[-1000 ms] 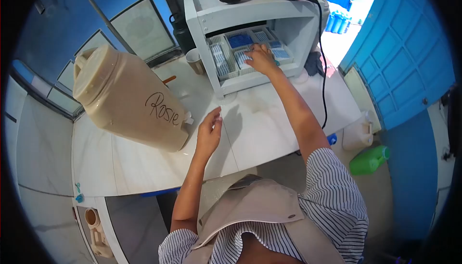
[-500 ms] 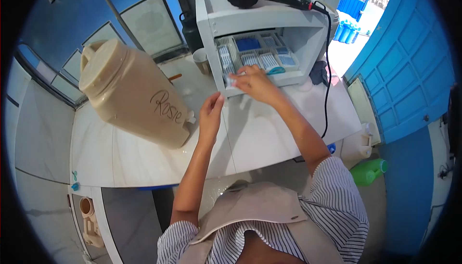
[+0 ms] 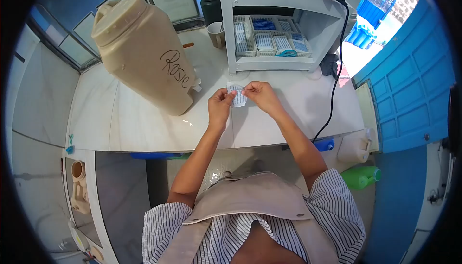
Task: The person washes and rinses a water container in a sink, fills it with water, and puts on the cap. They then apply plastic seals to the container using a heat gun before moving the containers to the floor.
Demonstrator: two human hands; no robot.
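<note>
Printed sheet point(image 3: 239, 100): right here, before the white shelf point(image 3: 274, 63)!
Left hand point(image 3: 219, 108): pinching its left edge.
Right hand point(image 3: 263, 96): pinching its right side.
Beige jug point(image 3: 149, 55): left of the shelf.

pale counter point(image 3: 130, 124): jug point(image 3: 144, 52), mug point(image 3: 217, 38), perhaps a cloth point(image 3: 329, 65)

A pale, glossy counter point(image 3: 139, 129) carries a white shelf unit point(image 3: 284, 0). Light, veined tiles cover the wall point(image 3: 36, 112) at the left. At the right, a panelled blue door point(image 3: 404, 83) stands open, and bright daylight fills the doorway point(image 3: 390, 35). A beige floor point(image 3: 274, 160) shows below the counter's edge.
</note>
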